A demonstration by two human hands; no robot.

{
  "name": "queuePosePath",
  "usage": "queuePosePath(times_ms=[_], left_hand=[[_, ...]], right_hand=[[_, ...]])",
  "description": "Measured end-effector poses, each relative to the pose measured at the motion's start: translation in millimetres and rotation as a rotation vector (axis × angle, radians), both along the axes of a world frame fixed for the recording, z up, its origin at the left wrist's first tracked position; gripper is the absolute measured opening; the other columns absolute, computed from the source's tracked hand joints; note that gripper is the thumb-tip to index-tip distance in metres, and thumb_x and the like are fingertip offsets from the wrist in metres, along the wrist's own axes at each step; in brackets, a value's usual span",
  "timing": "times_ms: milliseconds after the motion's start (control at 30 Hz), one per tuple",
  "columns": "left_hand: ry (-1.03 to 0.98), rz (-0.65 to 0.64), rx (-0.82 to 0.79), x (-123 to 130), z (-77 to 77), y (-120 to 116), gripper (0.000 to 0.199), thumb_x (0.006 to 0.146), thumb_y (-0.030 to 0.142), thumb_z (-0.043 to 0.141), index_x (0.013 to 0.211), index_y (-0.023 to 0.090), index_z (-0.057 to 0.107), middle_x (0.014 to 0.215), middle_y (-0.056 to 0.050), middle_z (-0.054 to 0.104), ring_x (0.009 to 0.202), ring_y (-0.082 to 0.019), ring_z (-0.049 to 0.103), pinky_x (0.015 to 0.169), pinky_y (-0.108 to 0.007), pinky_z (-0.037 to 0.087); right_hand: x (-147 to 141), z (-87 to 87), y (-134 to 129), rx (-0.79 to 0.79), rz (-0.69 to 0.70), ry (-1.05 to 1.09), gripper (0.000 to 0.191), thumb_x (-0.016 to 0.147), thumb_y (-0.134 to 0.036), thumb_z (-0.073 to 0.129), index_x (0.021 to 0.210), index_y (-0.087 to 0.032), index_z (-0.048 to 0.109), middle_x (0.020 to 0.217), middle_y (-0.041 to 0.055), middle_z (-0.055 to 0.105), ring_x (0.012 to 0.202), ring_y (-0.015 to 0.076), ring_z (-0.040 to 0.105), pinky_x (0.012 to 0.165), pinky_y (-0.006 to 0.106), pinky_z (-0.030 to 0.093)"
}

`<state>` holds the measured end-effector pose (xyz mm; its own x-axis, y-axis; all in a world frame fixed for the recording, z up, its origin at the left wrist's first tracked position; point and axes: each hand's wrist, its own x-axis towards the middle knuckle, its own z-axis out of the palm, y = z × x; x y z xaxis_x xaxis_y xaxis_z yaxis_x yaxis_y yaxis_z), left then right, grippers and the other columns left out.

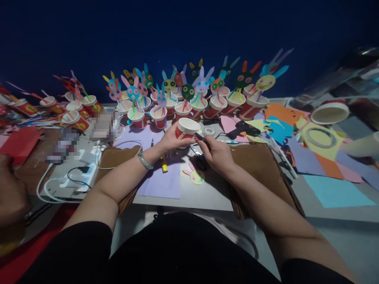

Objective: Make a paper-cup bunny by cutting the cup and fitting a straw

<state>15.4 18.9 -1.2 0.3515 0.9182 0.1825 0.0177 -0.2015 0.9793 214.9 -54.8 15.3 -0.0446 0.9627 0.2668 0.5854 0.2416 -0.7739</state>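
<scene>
In my left hand (170, 139) is a red and white paper cup (187, 132), its rim facing up and tilted slightly. My right hand (217, 154) closes around a short black pen-like tool (199, 137), its tip by the cup's right side; its exact kind is unclear. Partly under the right hand lie scissors (201, 161). A yellow paper rabbit head (197, 176) with pink ears rests on the table just below. Left of it, a yellow tube (164, 165) and a black-tipped pen (152, 142) lie on a lilac sheet (164, 185).
Behind stand several cups (215, 107) with paper rabbits on bent stems. Brown cloth pads (257, 169) flank the work spot. A glue gun (247, 129), tape roll (320, 138) and coloured paper (337, 193) lie right. Leftward are a power strip (81, 175) and another person's hand (12, 193).
</scene>
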Motion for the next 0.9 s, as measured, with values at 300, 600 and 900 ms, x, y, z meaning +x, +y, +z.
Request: queuePosePath(times_ms=[300,600,900], left_hand=[[-0.043,-0.016,-0.019,0.9,4.8,-1.1,0.093,0.044,0.074,0.099,0.108,0.018,0.061,0.105,-0.010,0.077,0.099,-0.025,0.073,0.093,-0.041,0.059],[-0.022,-0.018,-0.054,-0.2,1.1,-0.7,0.098,0.044,0.073,0.100,0.115,0.016,0.062,0.112,-0.013,0.077,0.105,-0.026,0.072,0.099,-0.043,0.057],[0.061,-0.049,0.015,-1.7,-2.7,0.8,0.098,0.053,0.080,0.093,0.118,0.015,0.058,0.116,-0.014,0.075,0.107,-0.027,0.072,0.098,-0.042,0.058]], right_hand=[[-1.9,4.6,4.6,-0.635,0.301,0.723,0.057,0.080,-0.076,0.076,0.079,-0.026,0.050,0.052,-0.0131,0.026,0.046,0.0074,0.013,0.044,0.024,0.013],[-3.6,2.5,2.6,-0.379,0.212,0.497,0.053,0.085,-0.073,0.072,0.075,-0.025,0.052,0.055,-0.0081,0.036,0.051,0.0103,0.027,0.050,0.027,0.020],[-0.5,-3.7,3.9,-0.130,0.122,0.158,0.045,0.092,-0.064,0.059,0.075,-0.025,0.048,0.060,-0.0033,0.042,0.057,0.0136,0.036,0.058,0.029,0.027]])
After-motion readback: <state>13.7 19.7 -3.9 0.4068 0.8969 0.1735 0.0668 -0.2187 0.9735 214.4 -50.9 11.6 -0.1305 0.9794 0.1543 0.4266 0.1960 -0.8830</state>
